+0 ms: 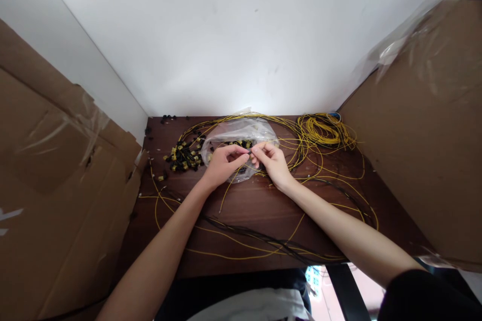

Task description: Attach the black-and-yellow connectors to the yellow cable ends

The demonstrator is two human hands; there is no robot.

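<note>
Over the middle of the table, my left hand (225,161) and my right hand (271,161) meet fingertip to fingertip. Both pinch a small dark piece (249,152), mostly covered by the fingers; its kind is too small to make out. A thin yellow wire (226,195) hangs below my left hand, and its upper end is hidden near the fingers. Behind and under the hands lies a clear plastic bag (218,135) with black and yellow connectors (241,144) inside it.
Left of the bag sits a pile of black and yellow connectors (184,155). A coil of yellow wire (324,130) lies at the back right. Black wires (259,235) cross the table front (233,210). Cardboard (68,170) stands left, more cardboard (425,135) right, a white wall (241,40) behind.
</note>
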